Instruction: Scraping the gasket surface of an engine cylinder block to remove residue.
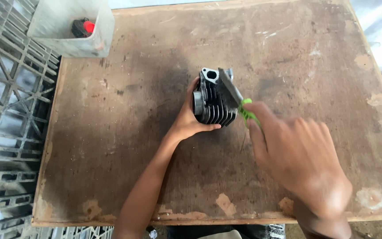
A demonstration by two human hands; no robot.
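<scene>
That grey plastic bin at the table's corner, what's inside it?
Inside the grey plastic bin lies a small dark object with a red end. The bin's cloudy walls hide the rest of its floor, so anything else there cannot be seen.

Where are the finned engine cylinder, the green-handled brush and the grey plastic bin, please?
finned engine cylinder [213, 108], head view, on its dark cooling fins.
green-handled brush [246, 113], head view, on the green handle.
grey plastic bin [82, 46], head view, on its front wall.
</scene>
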